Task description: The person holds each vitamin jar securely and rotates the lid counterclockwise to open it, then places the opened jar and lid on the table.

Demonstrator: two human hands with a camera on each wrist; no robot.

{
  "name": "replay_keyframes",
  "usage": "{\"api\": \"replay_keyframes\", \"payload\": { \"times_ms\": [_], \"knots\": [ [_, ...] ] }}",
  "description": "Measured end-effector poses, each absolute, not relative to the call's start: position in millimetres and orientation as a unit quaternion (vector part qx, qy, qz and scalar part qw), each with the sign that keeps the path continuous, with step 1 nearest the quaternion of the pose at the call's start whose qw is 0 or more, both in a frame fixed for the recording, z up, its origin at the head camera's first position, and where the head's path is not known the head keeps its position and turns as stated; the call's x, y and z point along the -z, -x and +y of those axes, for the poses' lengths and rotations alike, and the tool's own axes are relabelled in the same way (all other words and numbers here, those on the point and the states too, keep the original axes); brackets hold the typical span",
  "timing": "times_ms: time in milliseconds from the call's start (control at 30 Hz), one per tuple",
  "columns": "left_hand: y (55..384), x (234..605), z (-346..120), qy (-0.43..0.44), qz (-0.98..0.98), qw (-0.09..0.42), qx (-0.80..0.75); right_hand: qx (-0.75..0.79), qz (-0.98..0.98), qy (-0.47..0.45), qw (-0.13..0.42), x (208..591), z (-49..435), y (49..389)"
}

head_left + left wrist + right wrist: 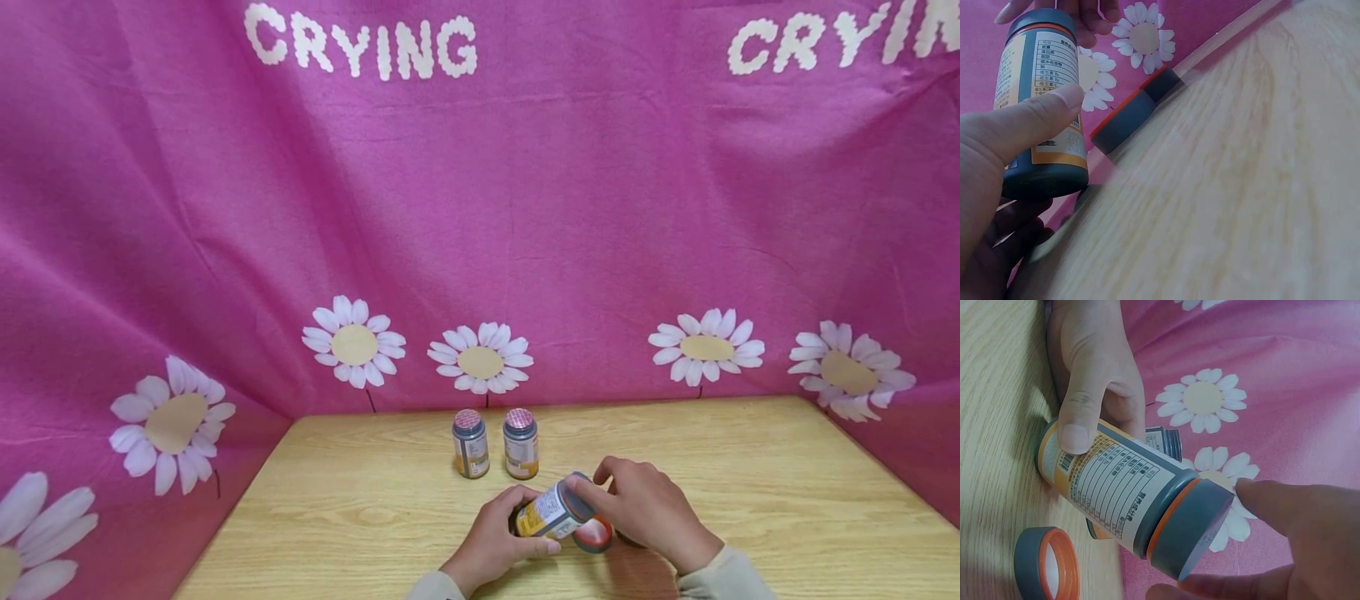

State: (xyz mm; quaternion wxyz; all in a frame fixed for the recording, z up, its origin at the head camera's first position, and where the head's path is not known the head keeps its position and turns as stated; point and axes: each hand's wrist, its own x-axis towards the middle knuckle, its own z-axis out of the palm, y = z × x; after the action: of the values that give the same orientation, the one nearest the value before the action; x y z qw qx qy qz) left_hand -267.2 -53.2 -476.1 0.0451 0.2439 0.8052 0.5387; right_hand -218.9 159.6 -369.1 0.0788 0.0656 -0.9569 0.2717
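Observation:
My left hand (491,537) grips a dark grey supplement bottle (543,515) round its yellow and white label, tilting it over the table with its top to the right. The bottle wears a grey screw cap (1192,525) with an orange lower edge. On that cap, my right hand (656,510) has its thumb at one side and its fingers at the other, pinching it. Below the bottle lies a loose cap (592,535), orange-rimmed with a pale inside. A second loose cap (1163,82) shows beside it in the left wrist view, mostly hidden by my right hand in the head view.
Two uncapped bottles, a left one (470,446) and a right one (521,446), stand upright farther back with pink seals over their mouths. The wooden table (360,492) meets a pink cloth (585,208) with printed daisies at its back and sides.

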Motion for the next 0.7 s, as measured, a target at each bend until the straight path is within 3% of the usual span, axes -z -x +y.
{"api": "replay_keyframes", "payload": {
  "times_ms": [700],
  "knots": [
    [264.2,474.8,-52.7,-0.255,0.812,0.009,-0.524,-0.281,-0.951,-0.104,0.068,370.9,159.2,221.6]
  ]
}}
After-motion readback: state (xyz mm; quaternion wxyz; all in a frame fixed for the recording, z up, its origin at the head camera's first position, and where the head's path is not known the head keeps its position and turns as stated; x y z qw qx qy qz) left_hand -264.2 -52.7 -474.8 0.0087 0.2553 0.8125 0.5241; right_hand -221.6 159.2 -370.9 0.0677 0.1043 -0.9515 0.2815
